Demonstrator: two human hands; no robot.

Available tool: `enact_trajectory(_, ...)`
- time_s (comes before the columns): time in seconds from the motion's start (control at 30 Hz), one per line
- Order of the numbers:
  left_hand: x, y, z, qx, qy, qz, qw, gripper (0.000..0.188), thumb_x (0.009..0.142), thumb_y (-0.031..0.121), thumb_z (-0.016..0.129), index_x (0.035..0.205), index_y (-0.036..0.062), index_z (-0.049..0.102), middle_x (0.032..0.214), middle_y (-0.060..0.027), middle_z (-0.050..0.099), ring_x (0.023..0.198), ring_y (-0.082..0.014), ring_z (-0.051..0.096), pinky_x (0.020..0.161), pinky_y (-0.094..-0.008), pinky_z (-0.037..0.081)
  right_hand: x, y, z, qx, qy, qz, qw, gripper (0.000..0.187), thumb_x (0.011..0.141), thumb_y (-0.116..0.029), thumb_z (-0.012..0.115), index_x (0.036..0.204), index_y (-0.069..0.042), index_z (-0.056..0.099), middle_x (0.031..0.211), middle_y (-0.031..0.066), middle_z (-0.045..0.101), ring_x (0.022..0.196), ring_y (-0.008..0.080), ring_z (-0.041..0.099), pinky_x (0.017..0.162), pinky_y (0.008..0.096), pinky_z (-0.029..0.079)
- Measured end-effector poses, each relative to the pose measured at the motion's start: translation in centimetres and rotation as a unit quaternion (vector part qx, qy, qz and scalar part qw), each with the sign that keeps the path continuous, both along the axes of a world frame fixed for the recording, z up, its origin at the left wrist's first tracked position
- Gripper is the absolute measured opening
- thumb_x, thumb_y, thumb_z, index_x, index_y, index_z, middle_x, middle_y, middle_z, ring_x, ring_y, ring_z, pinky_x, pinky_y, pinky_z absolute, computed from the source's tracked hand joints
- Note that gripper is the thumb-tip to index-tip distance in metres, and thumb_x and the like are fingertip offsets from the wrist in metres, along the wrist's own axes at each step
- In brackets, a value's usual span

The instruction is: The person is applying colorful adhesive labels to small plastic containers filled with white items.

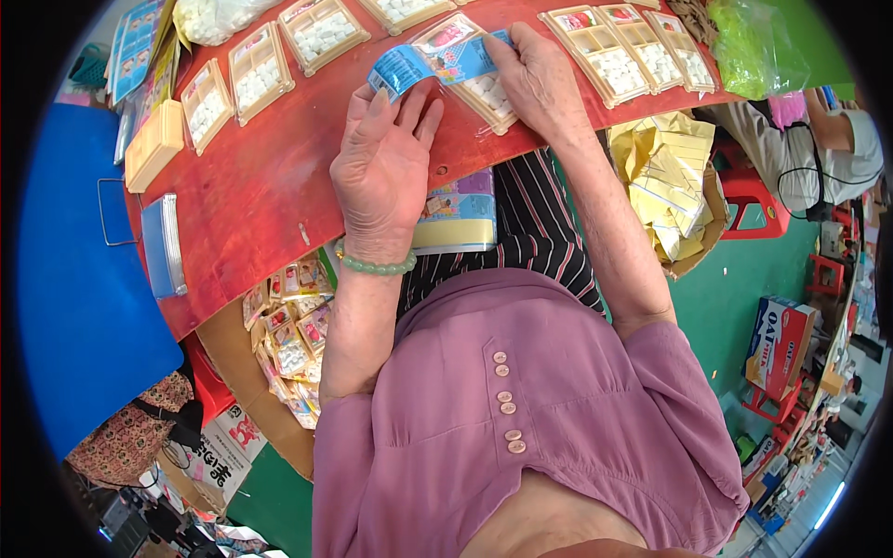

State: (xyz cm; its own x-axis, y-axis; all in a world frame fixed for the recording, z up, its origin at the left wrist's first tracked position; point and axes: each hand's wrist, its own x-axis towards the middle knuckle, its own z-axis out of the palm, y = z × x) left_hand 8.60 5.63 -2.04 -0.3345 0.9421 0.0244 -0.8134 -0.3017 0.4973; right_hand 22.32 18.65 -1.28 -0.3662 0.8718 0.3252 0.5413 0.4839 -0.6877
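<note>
A blue printed label strip (448,63) curls above a small beige tray of white pieces (490,96) on the red table. My right hand (544,88) pinches the strip's right end between thumb and fingers, close over that tray. Palm up, my left hand (386,167) has its fingers spread, with the fingertips at the strip's loose left end. Whether they touch it is hard to tell. A green bead bracelet (377,265) circles my left wrist.
More filled trays (256,74) stand along the red table (279,177), and others (619,70) stand right of my hands. A stack of label sheets (456,209) rests on my lap. Cardboard boxes of packed trays (296,330) and yellow paper (660,177) flank my legs.
</note>
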Motion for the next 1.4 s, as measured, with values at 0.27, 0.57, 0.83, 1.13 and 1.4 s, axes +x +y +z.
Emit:
enact_trajectory(0.27,-2.2,-2.7,0.2,0.04,0.005,0.021,0.999,0.036,0.087,0.02,0.065,0.119,0.0103,0.052,0.127,-0.0096,0.055,0.125,-0.0272,0.046,0.114,-0.0518,0.028,-1.4,-3.4,0.8,-0.192,0.167,0.071,0.964,0.037,0.094,-0.032,0.056,0.085,0.004,0.06,0.071,0.0157,0.061,0.068,0.0213,0.059,0.066,0.0358,0.047)
enact_trajectory(0.57,-3.4,-3.7,0.0,0.044,0.015,0.049,0.998,0.034,0.089,0.026,0.065,0.117,0.0085,0.056,0.12,-0.0121,0.055,0.127,-0.0314,0.041,0.118,-0.0582,0.017,-1.7,-3.8,1.1,-0.281,0.301,0.094,0.906,0.032,0.095,-0.03,0.058,0.097,0.001,0.064,0.086,0.0063,0.066,0.077,0.0109,0.059,0.07,0.0286,0.047)
enact_trajectory(0.83,-2.5,-3.2,0.1,0.031,0.052,0.045,0.997,0.044,0.089,0.025,0.064,0.128,0.0081,0.051,0.138,-0.0151,0.047,0.136,-0.0341,0.036,0.117,-0.0513,0.022,-1.7,-3.7,1.1,-0.282,0.265,0.084,0.918,0.03,0.097,-0.019,0.062,0.116,0.002,0.056,0.104,0.0105,0.067,0.091,0.0129,0.065,0.081,0.0285,0.053)
enact_trajectory(1.13,-2.0,-3.3,-0.2,0.032,0.088,0.057,0.994,0.047,0.091,0.025,0.063,0.132,0.0057,0.051,0.146,-0.0205,0.041,0.14,-0.04,0.032,0.12,-0.0514,0.02,-1.8,-4.7,0.4,-0.249,0.304,0.081,0.916,0.037,0.091,-0.031,0.067,0.102,0.003,0.059,0.086,0.008,0.064,0.081,0.0124,0.06,0.071,0.029,0.049)
enact_trajectory(1.4,-2.2,-3.0,0.5,0.023,0.095,0.055,0.994,0.035,0.091,0.018,0.063,0.123,0.0061,0.055,0.138,-0.0143,0.049,0.135,-0.0329,0.039,0.118,-0.0487,0.023,-0.8,-4.1,0.9,-0.267,0.271,0.093,0.92,0.035,0.096,-0.02,0.063,0.121,0.004,0.053,0.104,0.0103,0.066,0.094,0.0124,0.064,0.084,0.0272,0.052)
